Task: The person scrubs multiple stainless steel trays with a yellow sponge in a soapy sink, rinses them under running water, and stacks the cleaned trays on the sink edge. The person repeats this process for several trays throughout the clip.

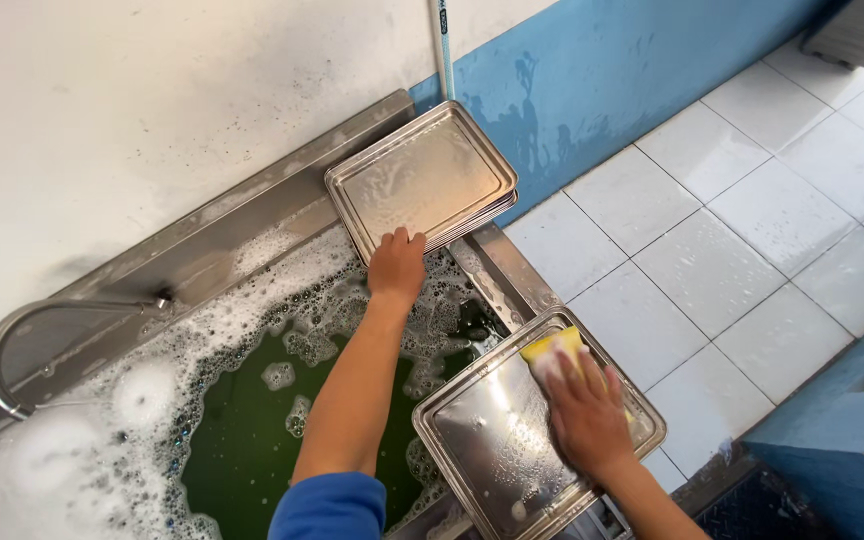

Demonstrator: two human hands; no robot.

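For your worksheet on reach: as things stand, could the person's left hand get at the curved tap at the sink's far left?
Probably yes. The left hand rests on the stacked trays, and only open soapy water lies between it and the tap, though the arm would need to swing well left.

The trays [422,180] are shiny wet metal, the sponge [552,350] soft yellow foam, the floor tiles [752,220] glossy white.

No packages, labels, signs or screens are seen here, only a sink, trays and bare walls.
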